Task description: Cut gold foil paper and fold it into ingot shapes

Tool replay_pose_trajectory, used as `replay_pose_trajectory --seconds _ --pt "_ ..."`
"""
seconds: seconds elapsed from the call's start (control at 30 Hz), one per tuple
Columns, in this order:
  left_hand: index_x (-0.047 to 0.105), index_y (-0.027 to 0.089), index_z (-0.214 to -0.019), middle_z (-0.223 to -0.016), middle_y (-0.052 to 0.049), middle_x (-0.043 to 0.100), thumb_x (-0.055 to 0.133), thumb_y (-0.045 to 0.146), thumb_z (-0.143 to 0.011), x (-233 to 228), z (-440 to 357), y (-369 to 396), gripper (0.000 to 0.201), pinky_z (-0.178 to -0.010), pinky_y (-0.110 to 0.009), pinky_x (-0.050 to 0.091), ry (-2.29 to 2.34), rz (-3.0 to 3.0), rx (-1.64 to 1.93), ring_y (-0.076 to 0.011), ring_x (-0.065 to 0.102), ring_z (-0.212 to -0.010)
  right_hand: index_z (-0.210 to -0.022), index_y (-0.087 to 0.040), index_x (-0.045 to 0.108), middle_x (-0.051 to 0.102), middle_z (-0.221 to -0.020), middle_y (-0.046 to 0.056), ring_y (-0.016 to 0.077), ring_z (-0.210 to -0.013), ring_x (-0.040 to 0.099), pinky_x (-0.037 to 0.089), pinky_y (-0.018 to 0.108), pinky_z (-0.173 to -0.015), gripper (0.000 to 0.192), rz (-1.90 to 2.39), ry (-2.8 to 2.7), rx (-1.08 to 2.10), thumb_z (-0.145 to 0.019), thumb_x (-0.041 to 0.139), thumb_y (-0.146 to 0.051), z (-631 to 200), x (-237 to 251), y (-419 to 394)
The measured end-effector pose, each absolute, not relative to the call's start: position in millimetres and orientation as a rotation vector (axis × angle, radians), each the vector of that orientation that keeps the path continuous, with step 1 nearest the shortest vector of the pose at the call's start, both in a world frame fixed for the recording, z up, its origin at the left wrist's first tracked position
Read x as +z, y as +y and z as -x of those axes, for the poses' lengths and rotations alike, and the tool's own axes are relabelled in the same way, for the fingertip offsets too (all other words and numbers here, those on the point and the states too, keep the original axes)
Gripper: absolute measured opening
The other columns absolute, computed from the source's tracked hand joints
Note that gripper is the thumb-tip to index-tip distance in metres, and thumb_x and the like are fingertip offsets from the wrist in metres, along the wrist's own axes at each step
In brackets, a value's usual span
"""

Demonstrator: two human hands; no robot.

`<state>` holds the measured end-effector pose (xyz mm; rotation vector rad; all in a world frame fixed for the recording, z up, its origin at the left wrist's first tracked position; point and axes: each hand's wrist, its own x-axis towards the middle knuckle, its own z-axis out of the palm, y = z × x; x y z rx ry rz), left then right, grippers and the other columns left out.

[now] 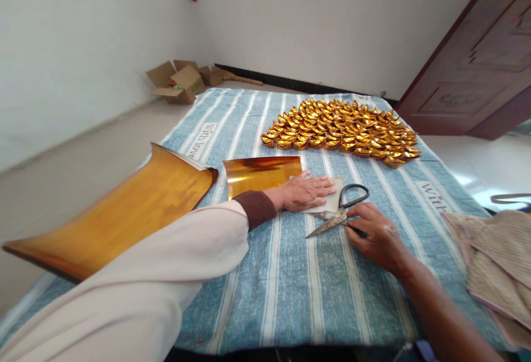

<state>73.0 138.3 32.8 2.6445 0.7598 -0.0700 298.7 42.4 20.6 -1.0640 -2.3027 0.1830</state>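
My left hand (307, 192) lies flat, fingers stretched out, on a pale paper sheet (335, 198) on the cloth. Beside that hand, a curled piece of shiny gold foil paper (261, 172) reaches out to the left. In my right hand (375, 234) is a pair of scissors (336, 218) with black loop handles; my fingers grip the lower handle. Its pointed blades aim left, toward the near edge of the pale sheet. Farther left, a large stack of gold sheets (120, 207) lies partly behind my left sleeve.
Rows of folded gold foil ingots (344, 129) cover the far right of the table, which has a blue striped cloth (244, 295). A beige towel (498, 257) hangs at the right edge. Open cardboard boxes (178, 82) stand on the floor beyond, and a brown door (468, 63) is at right.
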Motion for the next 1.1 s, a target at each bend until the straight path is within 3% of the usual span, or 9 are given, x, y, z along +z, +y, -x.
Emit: replay_pose_trajectory --seconds 0.9,1.1 --pt "0.029 0.024 -0.148 -0.157 -0.002 0.021 0.021 0.043 -0.098 23.4 -73.7 142.4 0.054 -0.114 -0.051 0.003 0.744 -2.687 -0.082 -0.0184 0.014 -0.145 -0.066 -0.020 0.061 0.063 -0.084 0.006 0.0200 -0.084 0.057 0.050 0.034 -0.075 0.020 1.095 -2.317 0.223 -0.083 0.054 -0.012 -288.2 18.0 36.2" --pt "0.030 0.022 -0.147 -0.157 -0.004 0.022 0.022 0.043 -0.098 23.4 -73.7 141.9 0.054 -0.113 -0.055 0.005 0.731 -2.682 -0.068 -0.0224 0.016 -0.145 -0.063 -0.020 0.060 0.064 -0.083 0.006 0.0192 -0.082 0.058 0.049 0.033 -0.074 0.022 1.090 -2.294 0.232 -0.082 0.053 -0.011 -288.1 19.2 33.1"
